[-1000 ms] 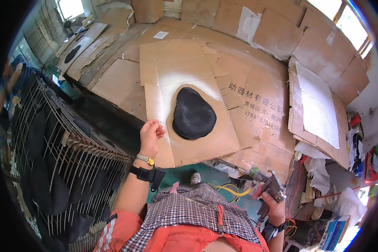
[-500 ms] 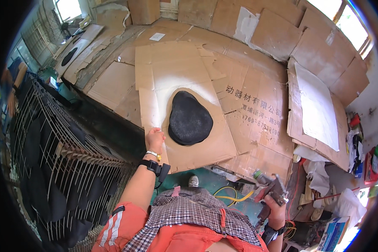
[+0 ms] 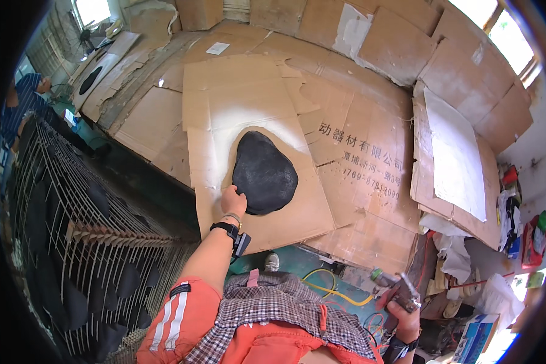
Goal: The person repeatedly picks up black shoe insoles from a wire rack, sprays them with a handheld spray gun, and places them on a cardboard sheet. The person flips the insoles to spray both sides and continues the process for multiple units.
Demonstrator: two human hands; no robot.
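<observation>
A black pear-shaped pad (image 3: 264,176) lies flat on a sheet of cardboard (image 3: 233,79) with a white sprayed patch around its upper part. My left hand (image 3: 233,201) is closed at the pad's lower left edge, fingertips gripping the rim. Well away from the cardboard, at the lower right, my right hand (image 3: 404,316) is wrapped around a metal spray gun (image 3: 406,293). The gun's front end points up and to the left. Part of my right-hand grip is hidden behind the gun.
A wire rack (image 3: 97,242) holding several black pads stands close on my left. Beyond it is a person in a striped shirt (image 3: 27,100). A yellow hose (image 3: 346,298) curves over the green floor. On the right leans a cardboard panel with white paper (image 3: 455,158).
My left hand has gone from the cardboard's left edge to the black pad's edge. My right hand keeps the spray gun low at the right. The person at far left has come further into view.
</observation>
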